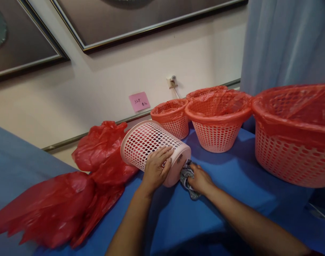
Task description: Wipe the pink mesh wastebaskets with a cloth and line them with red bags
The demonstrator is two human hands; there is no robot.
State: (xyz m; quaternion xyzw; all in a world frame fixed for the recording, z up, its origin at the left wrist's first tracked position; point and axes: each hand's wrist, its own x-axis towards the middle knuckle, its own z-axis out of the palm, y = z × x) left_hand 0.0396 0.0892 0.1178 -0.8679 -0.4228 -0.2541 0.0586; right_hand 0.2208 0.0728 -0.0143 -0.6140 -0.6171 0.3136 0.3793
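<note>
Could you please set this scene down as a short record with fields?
Left grip: open, laid on the side of the pink basket, near its base
Right grip: closed around a grey cloth, held at the basket's base
Basket position: tipped over, base turned toward the person
Other baskets: four, red-lined, behind and to the right
Left side: crumpled red bags
Surface: blue table
Wall: handwritten pink note, framed pictures
</note>
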